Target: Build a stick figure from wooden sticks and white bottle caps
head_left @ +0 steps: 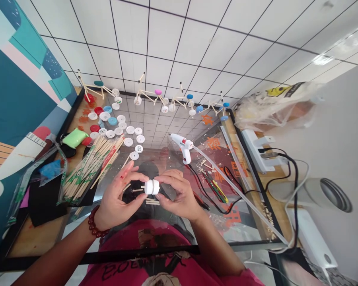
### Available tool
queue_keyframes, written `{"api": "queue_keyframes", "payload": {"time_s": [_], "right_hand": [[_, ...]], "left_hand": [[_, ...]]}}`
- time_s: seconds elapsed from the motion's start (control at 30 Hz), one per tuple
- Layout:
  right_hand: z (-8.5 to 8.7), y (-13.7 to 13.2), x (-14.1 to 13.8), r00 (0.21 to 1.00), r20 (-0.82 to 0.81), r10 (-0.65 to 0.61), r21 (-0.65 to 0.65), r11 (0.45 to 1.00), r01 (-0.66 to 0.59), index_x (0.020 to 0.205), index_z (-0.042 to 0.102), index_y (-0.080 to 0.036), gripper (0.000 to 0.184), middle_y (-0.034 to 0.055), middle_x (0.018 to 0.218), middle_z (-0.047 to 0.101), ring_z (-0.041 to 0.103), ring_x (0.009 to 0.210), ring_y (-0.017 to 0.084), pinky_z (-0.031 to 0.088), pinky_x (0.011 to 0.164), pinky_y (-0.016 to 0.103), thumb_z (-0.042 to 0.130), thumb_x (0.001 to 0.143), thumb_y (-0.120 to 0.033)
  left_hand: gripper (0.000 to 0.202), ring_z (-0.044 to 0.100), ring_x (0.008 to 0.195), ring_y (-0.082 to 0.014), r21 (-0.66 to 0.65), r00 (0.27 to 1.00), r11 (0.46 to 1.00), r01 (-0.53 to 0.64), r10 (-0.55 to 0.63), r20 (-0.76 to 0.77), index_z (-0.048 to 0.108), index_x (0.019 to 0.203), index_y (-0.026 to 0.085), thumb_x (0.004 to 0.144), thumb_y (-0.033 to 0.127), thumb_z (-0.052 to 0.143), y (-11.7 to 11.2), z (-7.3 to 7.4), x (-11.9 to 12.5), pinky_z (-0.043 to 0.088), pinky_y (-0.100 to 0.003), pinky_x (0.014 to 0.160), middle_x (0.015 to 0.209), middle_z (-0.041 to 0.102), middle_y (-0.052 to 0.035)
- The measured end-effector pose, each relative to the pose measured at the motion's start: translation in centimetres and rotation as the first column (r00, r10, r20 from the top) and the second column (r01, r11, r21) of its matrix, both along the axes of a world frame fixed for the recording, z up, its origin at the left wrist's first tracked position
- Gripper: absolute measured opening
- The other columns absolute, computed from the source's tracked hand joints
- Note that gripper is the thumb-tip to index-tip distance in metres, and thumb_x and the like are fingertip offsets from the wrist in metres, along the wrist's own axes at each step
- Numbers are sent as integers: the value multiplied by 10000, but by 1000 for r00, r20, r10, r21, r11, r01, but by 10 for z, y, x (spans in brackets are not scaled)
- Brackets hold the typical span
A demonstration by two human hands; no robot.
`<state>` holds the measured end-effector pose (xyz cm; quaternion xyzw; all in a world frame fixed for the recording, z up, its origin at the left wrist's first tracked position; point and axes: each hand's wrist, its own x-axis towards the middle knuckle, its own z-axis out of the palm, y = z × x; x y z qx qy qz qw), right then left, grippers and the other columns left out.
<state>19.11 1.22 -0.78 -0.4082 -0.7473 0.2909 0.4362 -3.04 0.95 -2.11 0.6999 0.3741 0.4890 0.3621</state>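
My left hand (115, 198) pinches a white bottle cap (148, 186) between thumb and fingers, just above the glass table. Facing it, my right hand (179, 194) pinches a second white bottle cap (156, 187). The two caps sit side by side on edge; whether they are stuck together I cannot tell. Several short wooden stick pieces (152, 201) lie on the glass below and beside my hands. Farther out, a white hot glue gun (183, 147) rests on the table with a glue stick in its back.
Loose bottle caps (118, 131) and a pile of disposable chopsticks (89, 171) lie at the left. Small stick-and-cap bicycle models (149, 95) line the back edge. A utility knife (219, 191), black cables (203, 194) and a power strip (258, 151) are on the right.
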Motion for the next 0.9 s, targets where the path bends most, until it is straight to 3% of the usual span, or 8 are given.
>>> {"api": "queue_keyframes", "payload": {"time_s": [0.33,0.9], "right_hand": [[1,1,1,1000,18,16,76,997,-18,1171,696,-272,350,37,1030,775,717,929,207,446,880,405,722,825,-230],[-3,2,1,999,48,-7,99,995,2,1191,699,-291,363,22,975,789,721,861,195,428,861,399,710,831,-248]], "left_hand": [[907,637,1285,-250,-13,999,1000,-13,13,-33,271,1608,259,839,81,718,-1,1,-1,450,-514,1185,1093,757,-63],[900,681,1250,-267,16,997,999,-48,49,-55,268,1615,264,853,143,730,0,2,2,522,-505,1123,1048,791,-62]]}}
